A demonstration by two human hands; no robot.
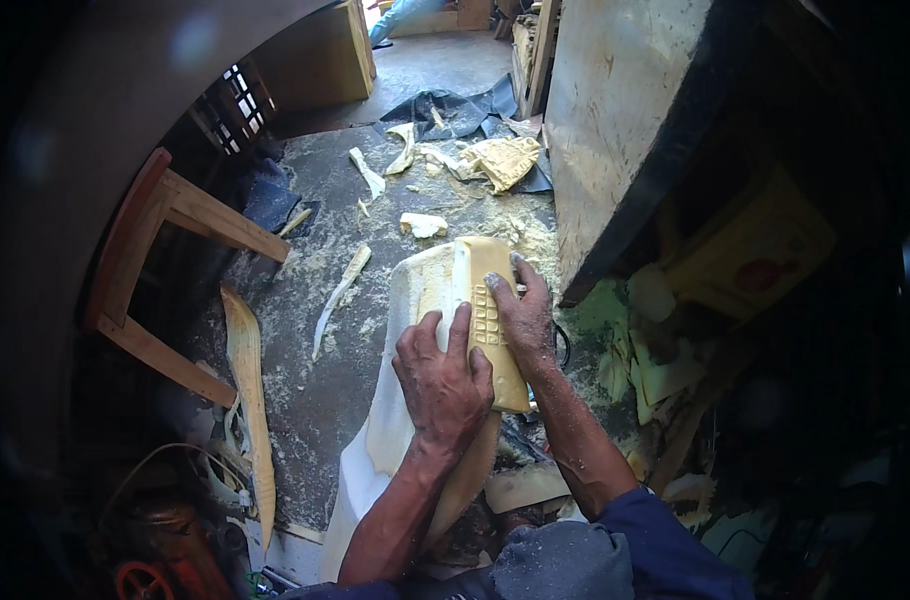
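Observation:
A long, pale foam piece [418, 290], shaped like a seat cushion, lies in front of me and reaches down toward my lap. On its right side rests a yellow foam block [511, 382] with a grid of small rectangular marks moulded into it. My right hand [523, 318] grips the block's right edge, thumb on top and the other fingers partly hidden. With fingers spread, my left hand [443, 378] lies flat on the pale foam, its thumb against the yellow block. Dust coats both hands.
Foam offcuts and crumbs, among them a white chunk [423, 225] and a torn yellow piece [500, 160], litter the dark floor [305, 420]. A wooden frame [205, 215] stands left, near a long foam strip [245, 380]. A worn panel [615, 120] rises at right.

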